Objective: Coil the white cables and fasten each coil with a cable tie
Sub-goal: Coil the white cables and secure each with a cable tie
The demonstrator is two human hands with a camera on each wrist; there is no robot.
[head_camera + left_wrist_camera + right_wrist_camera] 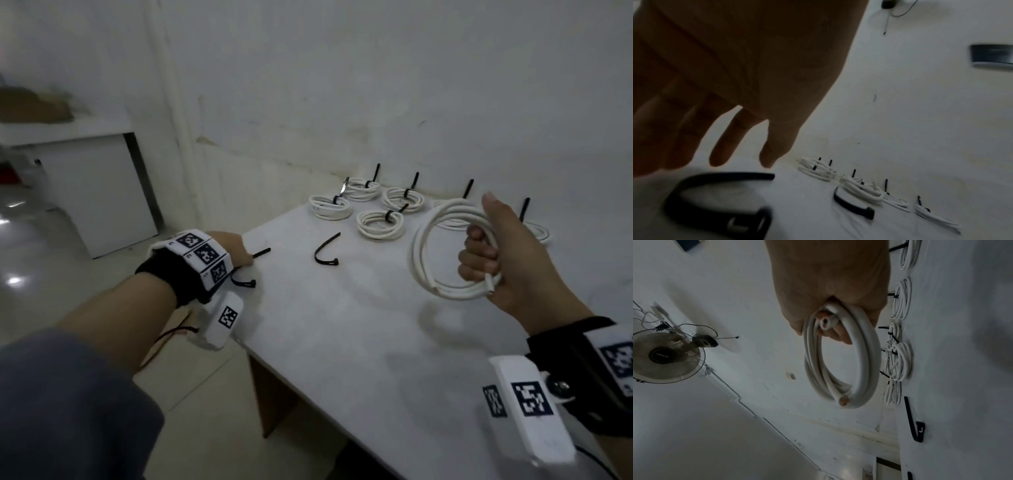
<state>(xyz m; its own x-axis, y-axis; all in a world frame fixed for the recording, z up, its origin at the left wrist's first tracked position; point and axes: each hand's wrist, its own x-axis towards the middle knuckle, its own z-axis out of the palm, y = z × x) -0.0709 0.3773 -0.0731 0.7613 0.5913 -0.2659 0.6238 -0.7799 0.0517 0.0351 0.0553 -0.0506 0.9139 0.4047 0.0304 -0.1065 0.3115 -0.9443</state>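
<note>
My right hand (496,253) grips a loose coil of white cable (442,240) and holds it above the white table (342,342). In the right wrist view the fingers (838,335) curl round the coil (863,353), and both cut ends show. My left hand (236,250) is at the table's left edge, over a black cable tie (245,279). Its fingers (731,138) are straight, just above that tie (715,194); I cannot tell whether they touch it. A second loose tie (325,251) lies mid-table.
Several tied white coils (376,222) with black tie tails sticking up lie along the table's back by the wall. A white cabinet (96,192) stands on the floor to the left. A fan (663,355) hangs on the wall.
</note>
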